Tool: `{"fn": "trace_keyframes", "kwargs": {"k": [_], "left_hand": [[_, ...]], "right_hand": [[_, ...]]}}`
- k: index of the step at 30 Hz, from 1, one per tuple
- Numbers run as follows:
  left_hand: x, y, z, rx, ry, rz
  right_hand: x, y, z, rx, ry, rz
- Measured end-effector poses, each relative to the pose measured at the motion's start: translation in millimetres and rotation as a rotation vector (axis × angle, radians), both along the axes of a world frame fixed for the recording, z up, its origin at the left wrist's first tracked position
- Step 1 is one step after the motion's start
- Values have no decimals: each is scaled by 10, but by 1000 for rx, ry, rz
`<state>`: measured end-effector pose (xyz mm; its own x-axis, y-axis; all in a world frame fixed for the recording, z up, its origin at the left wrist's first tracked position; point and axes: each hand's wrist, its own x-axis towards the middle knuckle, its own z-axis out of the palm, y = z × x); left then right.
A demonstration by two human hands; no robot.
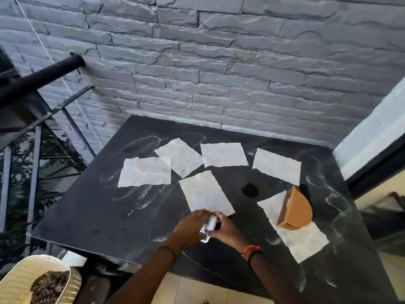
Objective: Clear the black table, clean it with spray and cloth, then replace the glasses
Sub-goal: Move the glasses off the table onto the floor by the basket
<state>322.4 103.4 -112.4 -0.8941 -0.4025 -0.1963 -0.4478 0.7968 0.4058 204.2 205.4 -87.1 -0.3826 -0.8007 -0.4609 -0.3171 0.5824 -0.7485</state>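
The left hand (pixel 192 224) and right hand (pixel 226 230) together grip a crumpled white wad (pixel 209 224) (cloth or paper, unclear) over the near middle of the black table (pixel 98 216). Paper sheets (pixel 206 194) lie scattered just beyond; a brown half-round holder (pixel 295 209) stands to the right.

Black table (pixel 92 216), whitish smears across top, bears six flat white paper sheets (pixel 144 172), tan half-round holder (pixel 295 210) upright on the right-hand sheet, crumpled white wad (pixel 209 226) above near-middle.
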Motion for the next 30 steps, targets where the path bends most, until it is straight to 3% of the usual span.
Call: {"fn": "trace_keyframes", "kwargs": {"k": [7, 15, 23, 30], "left_hand": [[-115, -71, -81, -31, 17, 9], [273, -90, 76, 180, 324, 397], [1133, 54, 168, 205, 546, 667], [2199, 311, 25, 124, 589, 837]], "right_hand": [[-141, -39, -58, 28, -99, 62], [6, -245, 20, -111, -137, 64], [809, -593, 169, -216, -28, 247], [1710, -713, 237, -201, -63, 412]]}}
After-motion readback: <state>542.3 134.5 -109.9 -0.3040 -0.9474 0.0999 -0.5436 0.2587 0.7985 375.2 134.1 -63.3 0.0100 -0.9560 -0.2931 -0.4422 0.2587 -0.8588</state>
